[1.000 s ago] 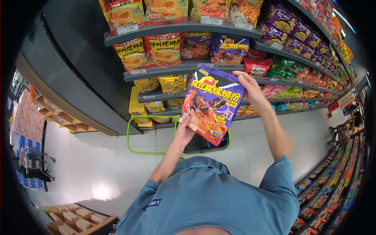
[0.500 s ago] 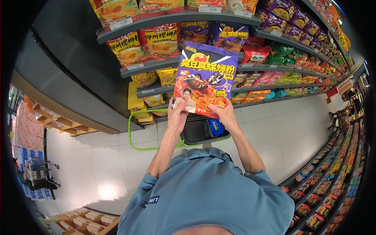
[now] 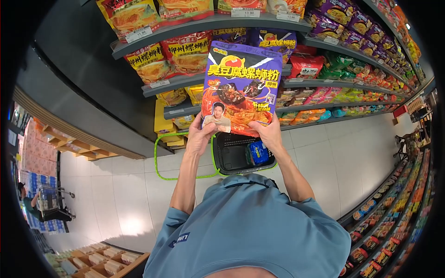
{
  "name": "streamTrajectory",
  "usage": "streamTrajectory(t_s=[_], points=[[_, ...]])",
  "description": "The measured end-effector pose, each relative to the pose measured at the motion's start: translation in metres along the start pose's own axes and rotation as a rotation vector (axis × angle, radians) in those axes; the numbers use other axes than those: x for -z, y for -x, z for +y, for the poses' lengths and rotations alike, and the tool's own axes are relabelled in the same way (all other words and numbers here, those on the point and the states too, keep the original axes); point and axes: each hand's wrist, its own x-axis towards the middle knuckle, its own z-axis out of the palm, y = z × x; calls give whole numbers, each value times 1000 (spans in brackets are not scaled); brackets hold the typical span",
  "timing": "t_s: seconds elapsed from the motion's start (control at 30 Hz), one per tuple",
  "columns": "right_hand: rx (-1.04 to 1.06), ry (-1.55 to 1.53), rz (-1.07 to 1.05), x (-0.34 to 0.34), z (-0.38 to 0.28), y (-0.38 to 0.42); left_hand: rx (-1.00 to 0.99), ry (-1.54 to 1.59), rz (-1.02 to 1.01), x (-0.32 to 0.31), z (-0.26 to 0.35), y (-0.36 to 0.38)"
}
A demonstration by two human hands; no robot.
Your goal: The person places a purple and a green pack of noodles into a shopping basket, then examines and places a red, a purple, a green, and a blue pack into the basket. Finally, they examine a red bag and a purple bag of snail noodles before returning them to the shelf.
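Observation:
A purple and red bag of instant rice noodles (image 3: 238,90) is held upright in front of me, its printed front facing me. My left hand (image 3: 199,137) grips the lower left corner, thumb on the front. On the lower right corner, my right hand (image 3: 269,133) holds it the same way. The fingers behind the bag are hidden. Below, on the floor by my feet, stands a black shopping basket (image 3: 224,160) with a green rim and a blue package (image 3: 258,152) inside. Its green handle (image 3: 168,178) is folded out to the left.
Grey shelves (image 3: 185,82) full of noodle bags rise ahead, with similar purple bags (image 3: 273,41) behind the held one. More stocked shelves (image 3: 380,227) run along the right. At far left, a person (image 3: 31,204) is beside a cart (image 3: 48,199). A wooden display (image 3: 99,264) stands at lower left.
The noodle bag has come slightly closer and shifted a little up and left, with both hands still on it. More of the basket shows, and the person at far left is more visible.

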Motion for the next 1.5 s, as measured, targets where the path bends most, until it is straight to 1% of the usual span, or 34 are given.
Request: streamTrajectory(t_s=[0.13, 0.2, 0.33, 0.47, 0.57, 0.63, 0.67, 0.73, 1.0, 1.07, 1.2, 1.27, 1.5], points=[[15, 11, 5, 3, -2, -6, -56, 68, 7, -4, -7, -3], [13, -12, 5, 4, -5, -11, -158, 187, 26, -24, -1, -1], [24, -31, 3, 8, -6, -16, -145, 202, 61, -15, -12, -9], [23, -107, 20, 11, -6, -20, -188, 236, 98, -20, -19, -14], [12, -99, 30, 20, 0, -21, -172, 142, 63, -22, -23, -14], [11, -78, 36, 27, 1, -24, -125, -169, 67, -28, -21, -16], [-16, -89, 37, 29, 0, -22, -119, -166, 63, -28, -24, -17], [-39, -98, 40, 31, -2, -24, -134, -121, -32, -26, -28, -22], [-6, -156, 39, 34, 2, -26, -130, -107, 6, -30, -30, -28], [18, -132, 25, 35, 4, -28, -138, -127, -35, -27, -31, -28], [-33, -144, 36, 33, -2, -28, -160, -133, -27, -18, -38, -31], [-27, -135, 40, 35, 0, -29, -163, -131, 9, -22, -38, -31], [-35, -146, 42, 34, -2, -30, -136, -142, 23, -28, -30, -30]])
